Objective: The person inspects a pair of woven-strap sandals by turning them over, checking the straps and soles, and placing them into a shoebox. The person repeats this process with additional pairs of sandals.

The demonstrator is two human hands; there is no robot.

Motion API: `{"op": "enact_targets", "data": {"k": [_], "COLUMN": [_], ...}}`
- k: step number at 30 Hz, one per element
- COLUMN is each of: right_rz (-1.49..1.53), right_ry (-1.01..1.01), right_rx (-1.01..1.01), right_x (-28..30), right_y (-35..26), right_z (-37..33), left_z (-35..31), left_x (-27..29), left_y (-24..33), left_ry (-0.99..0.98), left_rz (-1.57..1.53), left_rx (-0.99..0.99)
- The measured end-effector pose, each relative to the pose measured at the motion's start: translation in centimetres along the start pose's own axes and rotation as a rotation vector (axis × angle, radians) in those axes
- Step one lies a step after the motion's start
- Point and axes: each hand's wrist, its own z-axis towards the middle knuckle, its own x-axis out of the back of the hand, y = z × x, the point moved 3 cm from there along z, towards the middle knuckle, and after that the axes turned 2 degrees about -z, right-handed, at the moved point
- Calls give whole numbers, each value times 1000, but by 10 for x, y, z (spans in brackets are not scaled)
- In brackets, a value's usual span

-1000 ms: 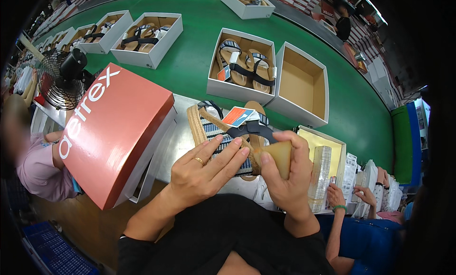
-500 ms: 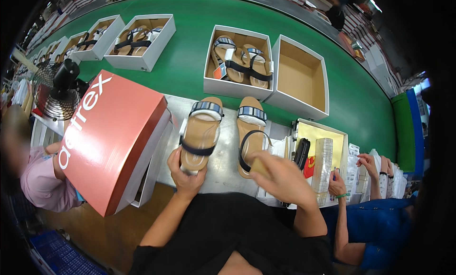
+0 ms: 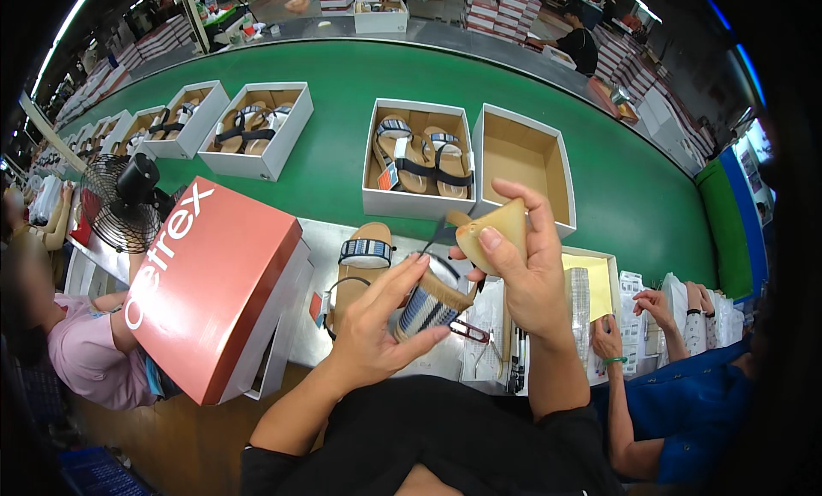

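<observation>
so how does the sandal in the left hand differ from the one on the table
The held sandal is tilted up in the left hand; the other sandal lies flat on the table.
The held sandal mainly shows its striped side; the other sandal, its tan footbed.
Both have blue-and-white stripes.

Bright, fairly even light covers the middle; a tube light [image 3: 62, 40] glows at upper left. The metal worktop [image 3: 322, 242] shines softly. Fisheye distortion curves the outer edges, and the corners sink into black.
</observation>
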Motion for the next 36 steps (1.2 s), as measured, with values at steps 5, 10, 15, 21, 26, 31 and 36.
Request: {"op": "enact_targets", "data": {"k": [5,10,15,21,26,31,36], "right_rz": [248,212,-107,-485,-546,-625,-809], "right_ry": [95,192,249,112,69,167,352], "right_rx": [-104,-61,77,703,804,826,676], "right_x": [4,0,6,-3,-22,-29,-40], "right_y": [32,62,47,39,42,42,13], "right_z": [-12,-12,-16,-37,-43,-51,-36], "left_z": [10,-4,-7,16,17,13,15], "left_x": [7,-7,-7,28,37,35,29], "left_y": [-24,-46,-48,-1,9,12,24], "left_ry": [65,-63,187,45,-143,-178,-194], "left_rz": [163,358,286,21,-96,-9,106], "left_rx": [-34,-85,-112,218,414,407,347]}}
